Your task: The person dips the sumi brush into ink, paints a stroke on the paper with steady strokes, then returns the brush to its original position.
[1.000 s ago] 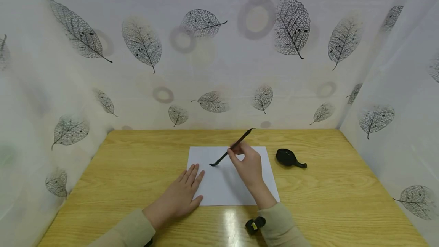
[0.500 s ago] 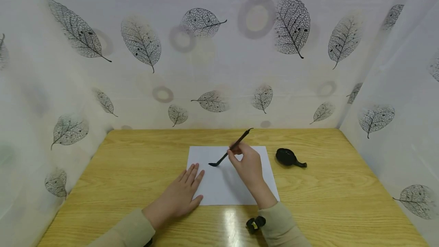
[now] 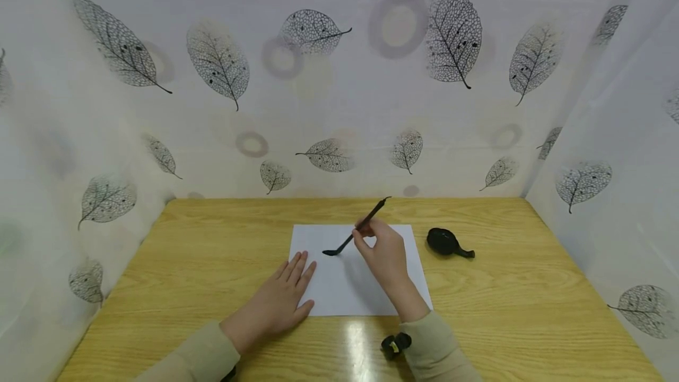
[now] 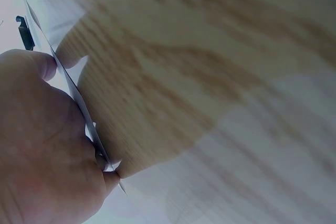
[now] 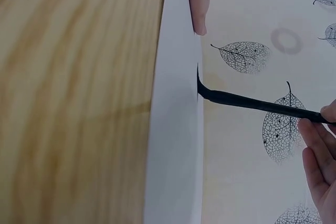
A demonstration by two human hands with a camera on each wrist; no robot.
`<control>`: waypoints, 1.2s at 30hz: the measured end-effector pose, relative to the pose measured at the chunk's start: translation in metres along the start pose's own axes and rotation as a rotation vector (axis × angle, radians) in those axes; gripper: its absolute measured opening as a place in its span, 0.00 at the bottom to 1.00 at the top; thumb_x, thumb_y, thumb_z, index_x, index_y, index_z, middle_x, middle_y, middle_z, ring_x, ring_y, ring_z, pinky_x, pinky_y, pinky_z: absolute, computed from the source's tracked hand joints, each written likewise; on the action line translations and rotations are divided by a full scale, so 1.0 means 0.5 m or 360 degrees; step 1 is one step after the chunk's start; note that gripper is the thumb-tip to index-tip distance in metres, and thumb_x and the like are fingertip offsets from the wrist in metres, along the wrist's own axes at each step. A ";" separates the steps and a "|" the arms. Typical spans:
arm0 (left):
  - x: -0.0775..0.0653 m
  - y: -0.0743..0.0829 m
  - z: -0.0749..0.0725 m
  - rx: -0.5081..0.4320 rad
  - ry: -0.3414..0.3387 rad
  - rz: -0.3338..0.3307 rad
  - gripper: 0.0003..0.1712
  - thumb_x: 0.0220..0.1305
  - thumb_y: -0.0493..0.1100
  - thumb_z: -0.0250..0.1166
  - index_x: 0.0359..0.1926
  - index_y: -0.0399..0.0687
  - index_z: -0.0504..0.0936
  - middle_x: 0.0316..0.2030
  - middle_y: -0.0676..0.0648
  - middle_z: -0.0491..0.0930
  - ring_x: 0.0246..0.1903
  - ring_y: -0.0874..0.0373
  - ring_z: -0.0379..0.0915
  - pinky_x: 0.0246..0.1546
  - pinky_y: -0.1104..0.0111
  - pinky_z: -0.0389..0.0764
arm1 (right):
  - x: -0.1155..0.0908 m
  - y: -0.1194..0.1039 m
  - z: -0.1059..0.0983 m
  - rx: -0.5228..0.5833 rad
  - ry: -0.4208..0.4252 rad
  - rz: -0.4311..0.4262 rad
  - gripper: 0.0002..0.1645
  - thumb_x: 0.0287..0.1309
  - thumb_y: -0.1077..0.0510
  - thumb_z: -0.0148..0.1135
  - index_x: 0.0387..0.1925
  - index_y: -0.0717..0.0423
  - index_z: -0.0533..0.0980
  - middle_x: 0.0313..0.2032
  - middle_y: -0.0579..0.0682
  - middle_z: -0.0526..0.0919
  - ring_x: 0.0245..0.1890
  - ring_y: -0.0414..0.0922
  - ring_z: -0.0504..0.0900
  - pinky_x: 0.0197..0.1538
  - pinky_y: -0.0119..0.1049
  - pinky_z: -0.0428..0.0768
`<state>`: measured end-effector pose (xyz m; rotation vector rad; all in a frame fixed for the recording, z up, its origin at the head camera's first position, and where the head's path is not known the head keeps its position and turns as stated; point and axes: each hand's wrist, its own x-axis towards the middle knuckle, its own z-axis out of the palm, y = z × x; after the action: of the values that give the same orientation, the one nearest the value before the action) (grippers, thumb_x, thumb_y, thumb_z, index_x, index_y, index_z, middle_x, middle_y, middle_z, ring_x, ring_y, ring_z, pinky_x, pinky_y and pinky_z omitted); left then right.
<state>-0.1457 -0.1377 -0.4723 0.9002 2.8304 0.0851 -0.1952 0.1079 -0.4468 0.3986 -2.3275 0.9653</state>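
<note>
While only the head view showed the black dish (image 3: 442, 241) at right, the right wrist view caught the brush (image 5: 247, 101) bending against the paper (image 3: 335, 295). The right hand (image 3: 389, 257) pinched the slanted brush; the left hand (image 3: 283, 302) lay spread across the paper's left edge.

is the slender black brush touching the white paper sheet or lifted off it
Touching: in the right wrist view, the slender black brush has its dark bristles bent sideways against the white paper sheet.

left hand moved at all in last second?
No. In the head view, the left hand keeps its place against the back edge of the table, with no clear shift either way.
</note>
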 end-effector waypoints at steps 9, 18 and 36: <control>0.000 0.000 -0.002 0.0014 -0.0024 0.0003 0.44 0.80 0.59 0.53 0.83 0.36 0.57 0.83 0.30 0.49 0.84 0.37 0.46 0.82 0.46 0.59 | 0.002 0.006 -0.007 -0.0029 0.0032 -0.0028 0.07 0.60 0.64 0.76 0.39 0.58 0.85 0.32 0.51 0.92 0.33 0.47 0.92 0.40 0.47 0.89; 0.000 0.000 -0.003 0.0030 -0.0030 0.0003 0.44 0.80 0.60 0.53 0.83 0.36 0.57 0.83 0.30 0.50 0.84 0.37 0.46 0.82 0.46 0.59 | 0.005 0.020 -0.029 -0.0027 0.0058 0.0008 0.08 0.58 0.65 0.76 0.39 0.58 0.85 0.33 0.52 0.92 0.33 0.48 0.93 0.40 0.47 0.89; 0.001 0.000 0.002 0.0035 -0.0023 -0.0015 0.45 0.80 0.61 0.53 0.83 0.37 0.56 0.84 0.31 0.49 0.84 0.38 0.46 0.83 0.48 0.59 | -0.002 0.075 -0.097 -0.0124 0.0156 0.0057 0.09 0.57 0.67 0.76 0.40 0.63 0.84 0.33 0.57 0.92 0.32 0.52 0.93 0.38 0.52 0.89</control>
<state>-0.1461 -0.1374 -0.4735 0.8884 2.8273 0.0463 -0.1926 0.1685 -0.4403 0.2733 -2.2823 0.8874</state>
